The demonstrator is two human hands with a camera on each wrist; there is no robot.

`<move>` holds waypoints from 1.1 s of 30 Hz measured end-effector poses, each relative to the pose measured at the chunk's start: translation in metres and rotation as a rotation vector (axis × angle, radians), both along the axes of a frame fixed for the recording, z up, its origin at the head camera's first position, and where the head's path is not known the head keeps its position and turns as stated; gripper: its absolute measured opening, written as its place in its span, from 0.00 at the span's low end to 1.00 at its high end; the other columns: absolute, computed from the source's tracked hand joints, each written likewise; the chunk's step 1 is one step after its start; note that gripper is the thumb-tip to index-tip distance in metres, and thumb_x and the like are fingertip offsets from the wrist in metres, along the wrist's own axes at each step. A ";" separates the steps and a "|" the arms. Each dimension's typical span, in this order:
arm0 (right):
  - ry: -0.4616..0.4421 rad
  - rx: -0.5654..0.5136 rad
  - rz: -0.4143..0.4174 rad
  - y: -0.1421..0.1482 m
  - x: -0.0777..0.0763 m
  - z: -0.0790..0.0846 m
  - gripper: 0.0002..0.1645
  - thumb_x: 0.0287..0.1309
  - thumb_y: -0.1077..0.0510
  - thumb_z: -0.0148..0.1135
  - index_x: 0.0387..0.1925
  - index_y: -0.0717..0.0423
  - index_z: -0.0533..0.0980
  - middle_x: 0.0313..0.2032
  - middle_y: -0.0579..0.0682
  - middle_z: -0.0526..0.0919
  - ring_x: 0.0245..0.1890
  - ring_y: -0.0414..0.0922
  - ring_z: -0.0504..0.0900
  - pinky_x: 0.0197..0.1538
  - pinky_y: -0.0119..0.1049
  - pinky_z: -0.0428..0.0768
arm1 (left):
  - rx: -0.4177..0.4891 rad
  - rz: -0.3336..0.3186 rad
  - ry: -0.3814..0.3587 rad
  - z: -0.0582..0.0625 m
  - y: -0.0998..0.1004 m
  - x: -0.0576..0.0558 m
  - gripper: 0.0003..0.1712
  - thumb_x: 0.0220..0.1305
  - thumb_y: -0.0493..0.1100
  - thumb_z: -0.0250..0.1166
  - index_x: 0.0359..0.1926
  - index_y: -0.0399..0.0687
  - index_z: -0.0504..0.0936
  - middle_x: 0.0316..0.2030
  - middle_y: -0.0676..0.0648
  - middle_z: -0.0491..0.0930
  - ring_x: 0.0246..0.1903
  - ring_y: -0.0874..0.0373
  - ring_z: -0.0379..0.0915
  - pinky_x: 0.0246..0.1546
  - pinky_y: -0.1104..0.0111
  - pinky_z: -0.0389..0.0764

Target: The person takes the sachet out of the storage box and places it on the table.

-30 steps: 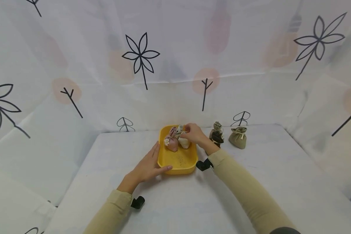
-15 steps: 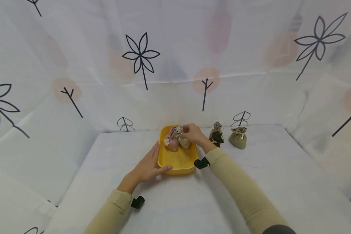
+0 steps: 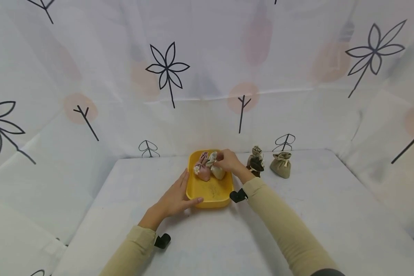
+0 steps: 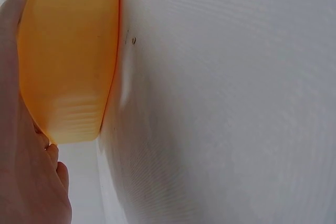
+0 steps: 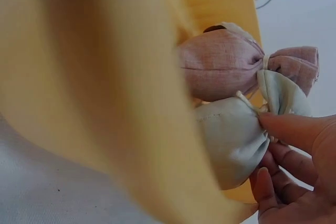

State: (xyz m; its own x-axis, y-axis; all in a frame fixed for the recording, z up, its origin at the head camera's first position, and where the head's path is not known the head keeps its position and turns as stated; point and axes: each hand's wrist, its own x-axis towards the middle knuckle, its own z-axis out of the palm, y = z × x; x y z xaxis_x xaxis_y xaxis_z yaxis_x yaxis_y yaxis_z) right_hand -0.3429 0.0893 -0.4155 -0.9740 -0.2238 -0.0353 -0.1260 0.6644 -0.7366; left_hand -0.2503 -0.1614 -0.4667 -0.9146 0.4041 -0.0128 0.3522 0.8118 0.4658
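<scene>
The right hand pinches the pale bag at its tied neck, inside the yellow tray. The left hand, fingers extended, braces the tray's left wall. Caution, I judge: uneven release could tip it onto the adjoining pink bag; a wide withdrawal could knock the dark bag right of the tray.

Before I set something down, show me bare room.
Free: the tray in front of the pink bag and white bag; table left of the left hand and right of the green bag. Crowded: the tray's far end; between tray and green bag, where brown bags sit.
</scene>
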 end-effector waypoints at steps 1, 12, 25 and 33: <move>0.003 0.000 0.004 0.000 0.000 0.000 0.17 0.65 0.60 0.66 0.51 0.67 0.80 0.48 0.60 0.82 0.46 0.52 0.79 0.54 0.44 0.83 | 0.000 0.000 0.000 0.000 0.000 0.000 0.71 0.57 0.86 0.52 0.83 0.48 0.34 0.82 0.50 0.32 0.80 0.51 0.39 0.78 0.55 0.50; 0.000 0.034 0.023 0.001 0.007 0.003 0.16 0.67 0.59 0.65 0.50 0.66 0.80 0.46 0.60 0.82 0.44 0.52 0.78 0.50 0.43 0.84 | -0.012 -0.004 0.010 -0.002 0.001 0.001 0.71 0.56 0.87 0.50 0.82 0.48 0.34 0.82 0.49 0.32 0.80 0.51 0.39 0.78 0.55 0.51; 0.055 0.023 0.048 0.008 0.016 0.011 0.13 0.65 0.59 0.66 0.45 0.65 0.79 0.41 0.57 0.81 0.39 0.50 0.77 0.42 0.39 0.82 | -0.007 -0.010 0.011 0.002 0.002 0.001 0.71 0.57 0.86 0.51 0.82 0.48 0.34 0.82 0.48 0.32 0.80 0.50 0.39 0.78 0.55 0.50; 0.117 -0.006 0.052 0.011 0.025 0.019 0.14 0.64 0.59 0.68 0.47 0.64 0.80 0.41 0.57 0.81 0.40 0.49 0.77 0.43 0.40 0.81 | -0.009 -0.007 0.021 0.000 0.002 0.000 0.70 0.59 0.84 0.53 0.82 0.47 0.34 0.82 0.48 0.32 0.80 0.50 0.39 0.78 0.55 0.50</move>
State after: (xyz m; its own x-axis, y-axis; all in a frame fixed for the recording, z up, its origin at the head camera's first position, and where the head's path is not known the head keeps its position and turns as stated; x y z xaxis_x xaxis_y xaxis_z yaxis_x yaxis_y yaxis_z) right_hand -0.3182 0.1001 -0.3969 -0.9584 -0.2742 0.0795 -0.2457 0.6504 -0.7188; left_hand -0.2502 -0.1594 -0.4666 -0.9121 0.4100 0.0025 0.3669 0.8136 0.4511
